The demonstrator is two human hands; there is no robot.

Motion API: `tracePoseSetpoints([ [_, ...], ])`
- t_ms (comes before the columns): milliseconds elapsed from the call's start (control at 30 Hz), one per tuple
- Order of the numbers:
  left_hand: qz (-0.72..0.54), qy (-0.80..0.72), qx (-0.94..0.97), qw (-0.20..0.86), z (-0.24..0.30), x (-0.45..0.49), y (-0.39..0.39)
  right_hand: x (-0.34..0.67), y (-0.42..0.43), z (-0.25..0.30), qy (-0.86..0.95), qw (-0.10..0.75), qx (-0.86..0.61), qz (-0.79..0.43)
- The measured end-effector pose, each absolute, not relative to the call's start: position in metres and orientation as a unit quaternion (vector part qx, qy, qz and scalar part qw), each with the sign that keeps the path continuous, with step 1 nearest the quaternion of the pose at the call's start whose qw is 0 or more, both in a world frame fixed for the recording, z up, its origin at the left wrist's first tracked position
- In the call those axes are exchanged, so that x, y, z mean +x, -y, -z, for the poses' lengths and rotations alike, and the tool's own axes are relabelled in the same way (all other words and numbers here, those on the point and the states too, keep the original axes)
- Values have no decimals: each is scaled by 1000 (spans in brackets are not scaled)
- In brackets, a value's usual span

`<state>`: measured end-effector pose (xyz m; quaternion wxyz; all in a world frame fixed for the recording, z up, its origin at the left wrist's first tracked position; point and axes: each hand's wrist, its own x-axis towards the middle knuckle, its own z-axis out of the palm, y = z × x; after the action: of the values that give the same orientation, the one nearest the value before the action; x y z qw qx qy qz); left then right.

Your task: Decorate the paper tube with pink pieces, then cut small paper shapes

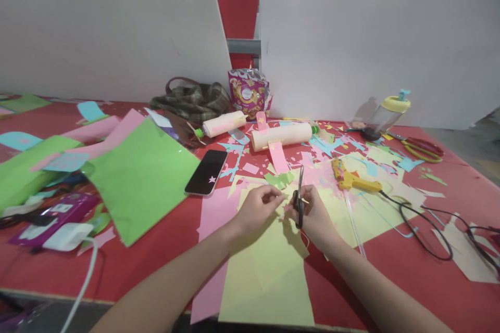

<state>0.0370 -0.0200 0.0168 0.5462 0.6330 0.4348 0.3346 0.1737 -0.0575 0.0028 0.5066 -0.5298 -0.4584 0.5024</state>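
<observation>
My right hand is closed around the handles of a small pair of scissors, whose blades point up and away from me. Just left of it, my left hand pinches a tiny piece of pale yellow paper between thumb and fingertips. Both hands hover over yellow paper sheets that overlap a pink sheet. Beyond the hands lies a paper-wrapped bottle with a green cap and pink paper strips attached. A second wrapped bottle lies behind it to the left.
A phone and a green sheet lie to the left, with a purple power strip and white charger cable. To the right are a yellow glue gun, its cord, larger scissors and a clear jar. Paper scraps are scattered around.
</observation>
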Motion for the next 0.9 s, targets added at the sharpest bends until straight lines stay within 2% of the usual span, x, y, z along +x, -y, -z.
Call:
tracePoseSetpoints([
  [133, -353, -462, 651, 488, -18, 17, 1, 174, 56, 1, 464, 508, -536, -489],
  [433, -217, -569, 720, 333, -30, -26, -20, 176, 55, 6, 478, 499, -543, -477],
  [733, -132, -543, 782, 276, -28, -29, -21, 173, 60, -2, 491, 472, -558, -474],
  [900, -121, -550, 804, 192, -20, -29, -21, 173, 59, -3, 499, 472, -560, -463],
])
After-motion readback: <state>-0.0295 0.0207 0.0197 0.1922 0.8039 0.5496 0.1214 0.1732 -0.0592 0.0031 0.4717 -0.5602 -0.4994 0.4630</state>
